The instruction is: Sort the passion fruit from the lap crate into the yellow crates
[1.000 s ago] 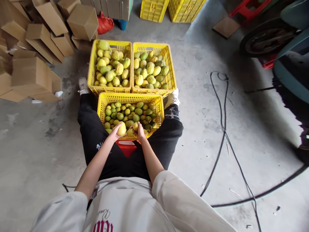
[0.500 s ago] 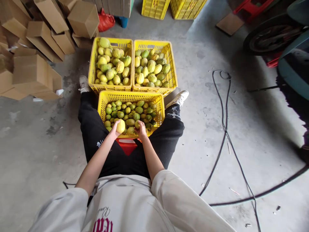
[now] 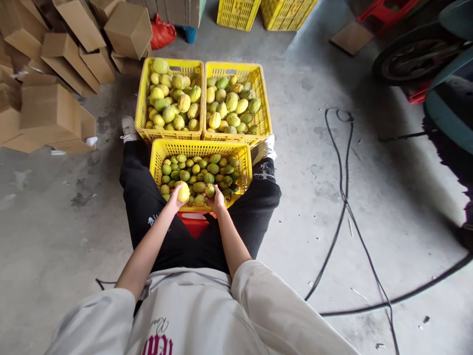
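Note:
I sit with a yellow crate (image 3: 201,147) of small green and yellow fruits between my legs. My left hand (image 3: 173,199) holds a yellow fruit (image 3: 183,192) over the crate's near left corner. My right hand (image 3: 216,201) grips a smaller green-yellow fruit (image 3: 210,190) at the near edge of the pile. Beyond stand two more yellow crates, the left crate (image 3: 142,98) and the right crate (image 3: 264,103), each heaped with larger yellow-green fruits.
Cardboard boxes (image 3: 51,108) are piled at the left. A red stool (image 3: 194,224) shows under me. Black cables (image 3: 343,197) run across the concrete floor at the right. A scooter wheel (image 3: 417,54) and more yellow crates (image 3: 266,12) are at the back.
My right hand dipped into the pile and has come up with a fruit. My left hand keeps its yellow fruit, shifted slightly. My right foot swung out and came back in.

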`<state>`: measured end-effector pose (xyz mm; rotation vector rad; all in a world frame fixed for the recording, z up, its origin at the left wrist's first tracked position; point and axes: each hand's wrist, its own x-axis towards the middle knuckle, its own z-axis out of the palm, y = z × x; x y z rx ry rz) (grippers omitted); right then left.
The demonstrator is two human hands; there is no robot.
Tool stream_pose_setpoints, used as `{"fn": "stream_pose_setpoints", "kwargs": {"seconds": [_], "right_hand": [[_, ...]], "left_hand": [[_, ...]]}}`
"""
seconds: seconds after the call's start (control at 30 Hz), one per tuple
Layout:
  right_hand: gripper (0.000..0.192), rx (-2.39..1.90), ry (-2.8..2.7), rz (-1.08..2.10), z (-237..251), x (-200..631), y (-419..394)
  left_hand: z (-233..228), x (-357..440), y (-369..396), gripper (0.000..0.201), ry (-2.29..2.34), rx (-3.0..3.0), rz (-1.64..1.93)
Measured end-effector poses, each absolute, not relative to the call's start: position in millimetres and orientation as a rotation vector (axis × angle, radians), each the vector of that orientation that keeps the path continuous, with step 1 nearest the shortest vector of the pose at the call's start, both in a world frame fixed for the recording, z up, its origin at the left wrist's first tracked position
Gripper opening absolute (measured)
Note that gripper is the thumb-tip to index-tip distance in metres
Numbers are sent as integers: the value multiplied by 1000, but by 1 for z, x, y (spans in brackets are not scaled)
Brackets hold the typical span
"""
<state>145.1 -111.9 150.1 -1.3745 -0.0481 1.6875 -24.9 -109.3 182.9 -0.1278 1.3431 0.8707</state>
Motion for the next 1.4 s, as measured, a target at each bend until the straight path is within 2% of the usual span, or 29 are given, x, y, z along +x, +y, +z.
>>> {"fn": "stream_pose_setpoints", "kwargs": {"seconds": [0.37, 0.5, 0.8, 0.97, 1.27, 1.4], "right_hand": [[39, -1516, -220, 1620, 137, 141, -119], [43, -1485, -232, 1570, 137, 142, -119], [26, -1520, -217, 1642, 136, 143, -119], [28, -1483, -218, 1611, 139, 144, -118], [30, -1401, -254, 1730, 134, 140, -120], [37, -1406, -322, 1758, 136, 141, -121]], "left_hand": [[187, -24, -108, 22, 1405, -221, 930], [189, -23, -108, 20, 1436, -248, 967], [188, -24, -108, 28, 1327, -282, 909], [185, -25, -110, 34, 1308, -257, 912], [185, -22, -110, 19, 1320, -185, 933], [186, -23, -110, 21, 1373, -233, 972]]}}
